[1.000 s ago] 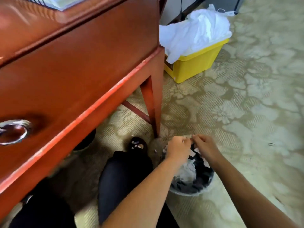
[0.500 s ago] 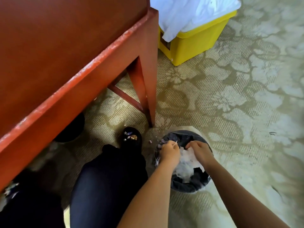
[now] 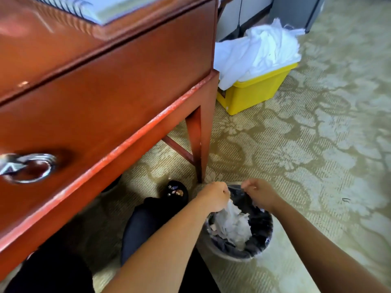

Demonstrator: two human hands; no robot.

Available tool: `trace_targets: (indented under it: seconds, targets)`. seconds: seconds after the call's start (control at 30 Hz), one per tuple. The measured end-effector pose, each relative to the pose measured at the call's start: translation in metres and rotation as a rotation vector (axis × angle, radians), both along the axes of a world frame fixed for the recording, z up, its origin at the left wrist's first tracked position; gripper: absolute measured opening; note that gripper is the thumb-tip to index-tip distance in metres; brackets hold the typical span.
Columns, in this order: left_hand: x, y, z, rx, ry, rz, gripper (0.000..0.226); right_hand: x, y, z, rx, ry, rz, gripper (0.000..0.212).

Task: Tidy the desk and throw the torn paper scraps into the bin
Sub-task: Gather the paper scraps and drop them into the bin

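A small round bin point(image 3: 262, 247) with a dark liner stands on the carpet by the desk leg. White torn paper scraps point(image 3: 233, 224) are piled inside it. My left hand point(image 3: 214, 196) is above the bin's near-left rim, fingers closed on a wad of the white scraps that hangs down into the bin. Over the bin's far rim, my right hand point(image 3: 259, 192) has its fingers curled and pinched together; whether it holds a scrap or the liner edge is unclear.
The red wooden desk point(image 3: 101, 106) with a metal ring drawer pull point(image 3: 27, 168) fills the left; its leg point(image 3: 202, 144) stands just beyond the bin. A spiral notebook point(image 3: 91, 7) lies on top. A yellow tub point(image 3: 256, 89) of white cloth sits behind. My dark-trousered leg and shoe point(image 3: 176, 191) are left of the bin.
The view has tilted back up, showing the drawer pull and notebook again. Both hands have lifted slightly from inside the bin to its rim, the left still gripping white scraps.
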State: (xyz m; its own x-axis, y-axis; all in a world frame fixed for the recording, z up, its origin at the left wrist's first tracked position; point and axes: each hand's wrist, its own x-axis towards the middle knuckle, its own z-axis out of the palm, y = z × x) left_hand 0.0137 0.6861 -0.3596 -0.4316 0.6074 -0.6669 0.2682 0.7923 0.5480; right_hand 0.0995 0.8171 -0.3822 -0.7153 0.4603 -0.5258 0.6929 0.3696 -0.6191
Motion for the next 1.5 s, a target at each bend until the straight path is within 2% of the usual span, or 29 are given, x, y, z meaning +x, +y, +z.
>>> trace_targets:
  seconds: [0.17,0.3,0.37,0.47,0.77,1.03,1.33,1.5]
  targets:
    - [-0.012,-0.027,0.064,0.032,0.101,-0.164,0.018,-0.014,-0.007,0.068,0.195,0.007,0.284,0.022]
    - [-0.019,-0.053,0.132,0.054,0.19,-0.205,0.027,-0.024,-0.027,0.133,0.362,0.004,0.473,0.032]
    - [-0.02,-0.07,0.173,0.05,0.256,-0.219,0.033,-0.027,-0.04,0.167,0.423,0.02,0.514,0.025]
    - [-0.018,-0.093,0.228,0.061,0.365,-0.261,0.036,-0.031,-0.059,0.221,0.496,0.115,0.534,0.01]
    - [-0.004,-0.189,0.348,0.128,0.64,-0.16,0.031,-0.049,-0.135,0.348,0.609,0.467,0.637,0.005]
    - [0.006,-0.31,0.384,-0.032,0.8,-0.018,0.037,-0.077,-0.256,0.394,0.585,0.623,0.859,0.004]
    - [0.017,-0.473,0.37,-0.188,0.824,0.377,0.041,-0.115,-0.417,0.381,0.489,0.664,1.184,0.006]
    - [0.028,-0.561,0.344,-0.215,0.782,0.655,0.048,-0.126,-0.502,0.361,0.423,0.644,1.335,0.03]
